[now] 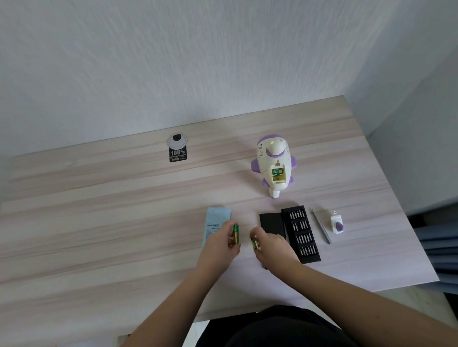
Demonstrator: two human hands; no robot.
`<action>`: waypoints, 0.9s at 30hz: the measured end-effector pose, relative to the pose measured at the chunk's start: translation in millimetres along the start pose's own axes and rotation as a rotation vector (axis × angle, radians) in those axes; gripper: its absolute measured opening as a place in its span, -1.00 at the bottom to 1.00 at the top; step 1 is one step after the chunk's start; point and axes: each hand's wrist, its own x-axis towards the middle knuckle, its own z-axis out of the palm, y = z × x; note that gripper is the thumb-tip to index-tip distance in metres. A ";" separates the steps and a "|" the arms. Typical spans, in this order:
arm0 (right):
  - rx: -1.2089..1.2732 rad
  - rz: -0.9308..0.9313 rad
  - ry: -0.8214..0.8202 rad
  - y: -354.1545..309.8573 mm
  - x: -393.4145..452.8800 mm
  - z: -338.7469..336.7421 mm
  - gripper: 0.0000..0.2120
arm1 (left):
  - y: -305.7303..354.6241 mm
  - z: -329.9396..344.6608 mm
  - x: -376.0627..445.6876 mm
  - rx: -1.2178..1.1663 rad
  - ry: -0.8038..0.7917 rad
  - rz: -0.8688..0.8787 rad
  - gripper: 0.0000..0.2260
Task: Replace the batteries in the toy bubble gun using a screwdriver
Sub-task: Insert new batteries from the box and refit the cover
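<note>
We pinch a battery [236,234] in our left hand [221,249] and another [255,244] in our right hand [273,248]; next, seating them in the gun's [274,165] open bay [278,175] calls for matching polarity.

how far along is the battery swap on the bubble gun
Done: the cover is off and lies right of the bit set, so the bubble gun's compartment is open, with green battery ends showing inside. In hand: the left hand holds a battery, the right hand another. Left: seating any remaining batteries, refitting and screwing the cover with the screwdriver.
</note>
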 end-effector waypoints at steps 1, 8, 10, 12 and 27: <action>0.088 0.045 0.006 0.6 -2.6 -4.8 -0.69 | 1.8 -0.5 -0.7 -0.053 0.009 -0.015 -0.53; 0.494 0.114 0.228 6.9 -23.1 -53.3 -0.75 | 28.0 -9.8 -6.4 -0.522 0.061 0.106 -0.58; 0.555 0.126 0.272 4.7 -28.7 -65.3 -0.79 | 42.7 -12.9 -8.0 -0.573 0.072 0.158 -0.67; 0.590 0.109 0.318 2.9 -33.3 -75.4 -0.82 | 57.6 -15.2 -8.6 -0.602 0.078 0.208 -0.75; 0.619 0.125 0.476 36.8 -18.9 -117.0 -0.82 | 91.6 -28.7 37.6 -0.293 0.278 0.340 -0.87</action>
